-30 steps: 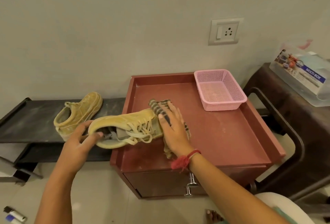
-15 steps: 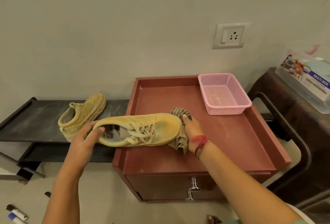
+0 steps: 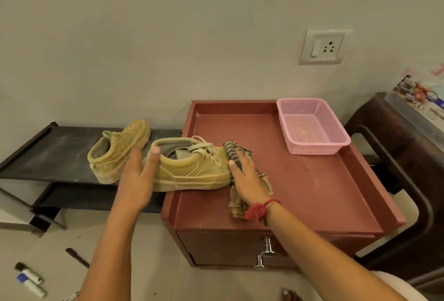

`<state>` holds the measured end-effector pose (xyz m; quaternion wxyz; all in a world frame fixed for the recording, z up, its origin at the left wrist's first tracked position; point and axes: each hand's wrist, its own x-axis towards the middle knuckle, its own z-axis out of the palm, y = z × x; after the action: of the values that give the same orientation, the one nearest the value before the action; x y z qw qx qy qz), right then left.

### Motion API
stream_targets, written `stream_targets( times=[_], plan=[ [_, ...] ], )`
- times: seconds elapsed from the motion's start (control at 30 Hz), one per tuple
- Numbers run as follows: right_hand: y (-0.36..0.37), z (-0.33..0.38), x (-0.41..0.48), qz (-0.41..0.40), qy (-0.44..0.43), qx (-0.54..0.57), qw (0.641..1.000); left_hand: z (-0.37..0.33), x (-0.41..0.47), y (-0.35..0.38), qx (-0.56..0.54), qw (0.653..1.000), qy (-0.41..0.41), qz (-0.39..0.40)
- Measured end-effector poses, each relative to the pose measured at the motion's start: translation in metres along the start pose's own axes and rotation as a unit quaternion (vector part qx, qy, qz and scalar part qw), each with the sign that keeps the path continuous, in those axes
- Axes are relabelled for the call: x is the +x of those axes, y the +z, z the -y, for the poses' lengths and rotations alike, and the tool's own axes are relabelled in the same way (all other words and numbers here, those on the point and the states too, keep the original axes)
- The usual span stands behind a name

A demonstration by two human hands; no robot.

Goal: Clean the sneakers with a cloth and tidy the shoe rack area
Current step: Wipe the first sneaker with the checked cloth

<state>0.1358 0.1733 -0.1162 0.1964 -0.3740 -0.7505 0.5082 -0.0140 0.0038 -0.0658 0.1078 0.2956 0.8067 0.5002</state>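
Observation:
A tan sneaker (image 3: 192,168) stands upright with its toe on the left edge of the red cabinet top (image 3: 312,192) and its heel overhanging. My left hand (image 3: 139,178) grips the heel, thumb on the collar and fingers behind. My right hand (image 3: 247,178) lies flat on a striped cloth (image 3: 236,204) and presses it against the sneaker's toe. The second tan sneaker (image 3: 115,149) sits on the black shoe rack (image 3: 48,154), just behind my left hand.
A pink mesh basket (image 3: 312,127) stands at the cabinet's back right corner. A dark table (image 3: 396,156) with a plastic box (image 3: 420,99) is to the right. Markers (image 3: 28,279) lie on the floor at lower left. The cabinet's handles (image 3: 266,252) face me.
The sneaker has turned from lying on its side, laces toward me, to standing on its sole. My right hand with the cloth slid from the laces round to the toe.

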Motion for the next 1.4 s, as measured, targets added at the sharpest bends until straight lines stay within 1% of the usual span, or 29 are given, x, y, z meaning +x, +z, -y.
stream_targets(
  times=[0.07, 0.1, 0.17, 0.23, 0.3, 0.37, 0.43, 0.5, 0.6, 0.63, 0.7, 0.8, 0.83, 0.9, 0.97, 1.0, 1.07, 1.13, 1.2, 1.3, 1.4],
  plan=[
    [-0.003, 0.001, 0.002, -0.018, -0.009, -0.019, 1.000, 0.002, 0.000, 0.001, 0.033, 0.996, 0.076, 0.020],
    [-0.006, 0.003, 0.002, -0.027, -0.020, -0.027, 0.999, 0.002, 0.000, 0.001, 0.059, 0.994, 0.085, 0.040],
    [-0.011, 0.004, 0.000, -0.042, -0.022, -0.028, 0.998, 0.006, -0.001, 0.001, 0.098, 0.989, 0.082, 0.072],
    [-0.015, 0.004, -0.005, -0.045, -0.004, 0.003, 0.999, 0.008, 0.000, 0.001, 0.119, 0.986, 0.085, 0.075],
    [-0.019, 0.005, -0.012, -0.046, 0.017, 0.053, 0.997, 0.008, 0.002, 0.002, 0.100, 0.989, 0.085, 0.067],
    [-0.024, 0.006, -0.018, -0.056, 0.056, 0.108, 0.991, 0.008, 0.005, 0.004, 0.081, 0.992, 0.079, 0.058],
    [-0.024, 0.009, -0.029, -0.063, 0.094, 0.176, 0.978, 0.008, 0.007, 0.007, 0.086, 0.992, 0.073, 0.056],
    [-0.021, 0.011, -0.038, -0.044, 0.134, 0.256, 0.956, 0.006, 0.006, 0.007, 0.090, 0.992, 0.070, 0.053],
    [-0.022, 0.022, -0.050, 0.017, 0.200, 0.392, 0.898, 0.004, 0.005, 0.008, 0.106, 0.990, 0.077, 0.051],
    [-0.026, 0.025, -0.051, 0.023, 0.205, 0.406, 0.890, 0.005, 0.005, 0.008, 0.116, 0.989, 0.079, 0.053],
    [-0.037, 0.030, -0.046, -0.022, 0.178, 0.387, 0.904, 0.007, 0.004, 0.005, 0.128, 0.986, 0.082, 0.064],
    [-0.058, 0.037, -0.033, -0.103, 0.136, 0.346, 0.923, 0.009, -0.005, -0.004, 0.100, 0.984, 0.108, 0.096],
    [-0.065, 0.040, -0.030, -0.111, 0.133, 0.346, 0.922, 0.008, -0.009, -0.010, 0.100, 0.982, 0.121, 0.106],
    [-0.075, 0.041, -0.025, -0.101, 0.143, 0.358, 0.917, 0.008, -0.015, -0.022, 0.131, 0.971, 0.158, 0.121],
    [-0.081, 0.045, -0.025, -0.085, 0.152, 0.356, 0.918, 0.007, -0.016, -0.036, 0.212, 0.950, 0.194, 0.120],
    [-0.083, 0.045, -0.025, -0.081, 0.152, 0.351, 0.920, 0.007, -0.015, -0.041, 0.277, 0.931, 0.211, 0.110],
    [-0.085, 0.049, -0.030, -0.072, 0.153, 0.351, 0.921, 0.009, -0.012, -0.047, 0.413, 0.872, 0.248, 0.086],
    [-0.086, 0.053, -0.033, -0.067, 0.150, 0.355, 0.920, 0.012, -0.010, -0.049, 0.497, 0.818, 0.277, 0.087],
    [-0.087, 0.056, -0.035, -0.066, 0.145, 0.345, 0.925, 0.015, -0.005, -0.051, 0.533, 0.789, 0.291, 0.089],
    [-0.086, 0.057, -0.037, -0.062, 0.128, 0.296, 0.945, 0.015, 0.003, -0.051, 0.550, 0.764, 0.324, 0.093],
    [-0.082, 0.059, -0.040, -0.044, 0.106, 0.252, 0.961, 0.016, 0.012, -0.046, 0.564, 0.730, 0.373, 0.098]
  ],
)
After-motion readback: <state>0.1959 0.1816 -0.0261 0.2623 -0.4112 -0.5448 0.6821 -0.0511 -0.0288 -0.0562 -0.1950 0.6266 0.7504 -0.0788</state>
